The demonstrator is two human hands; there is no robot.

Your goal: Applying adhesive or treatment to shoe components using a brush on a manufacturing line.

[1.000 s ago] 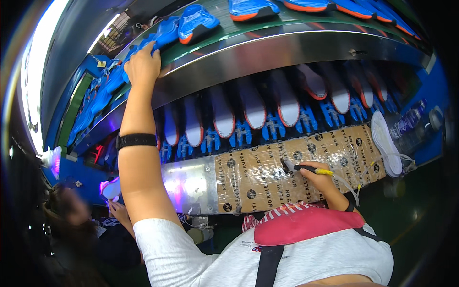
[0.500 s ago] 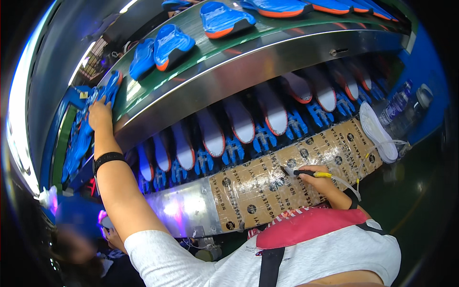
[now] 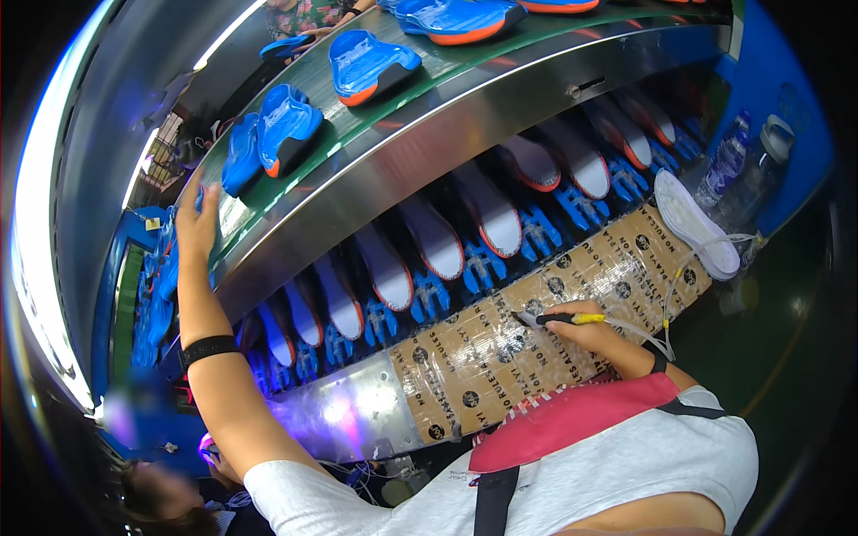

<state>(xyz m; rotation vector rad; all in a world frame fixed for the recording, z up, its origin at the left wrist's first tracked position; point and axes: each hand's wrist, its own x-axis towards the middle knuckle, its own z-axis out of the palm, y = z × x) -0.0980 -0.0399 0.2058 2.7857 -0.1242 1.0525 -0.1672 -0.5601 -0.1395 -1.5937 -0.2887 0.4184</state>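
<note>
My left hand [image 3: 197, 221] is reached out to the left end of the green conveyor belt [image 3: 344, 128]. Its thumb stands off from the fingers, and a bit of blue shows between them; the rest of that thing is hidden. Just beyond it lie a pair of glossy blue shoe pieces with orange edges, one a blue shoe piece [image 3: 289, 125]. In my right hand [image 3: 585, 332] is a brush [image 3: 556, 319] with a black and yellow handle and a clear tube at its end. The brush tip is over the brown taped cardboard [image 3: 474, 357], and I cannot tell whether it touches.
Under the belt hangs a row of shoe uppers, soles outward, like this white sole [image 3: 498, 234], with blue clamps [image 3: 483, 271] below. A white shoe sole [image 3: 693, 223] and a plastic bottle [image 3: 728, 161] sit at right. Blue pieces [image 3: 156, 290] are stacked at far left. Other people are nearby.
The view has shifted, so the belt and shoe pieces sit further left and lower. My left hand has moved away from the blue stack toward the belt. The brush stays in my right hand.
</note>
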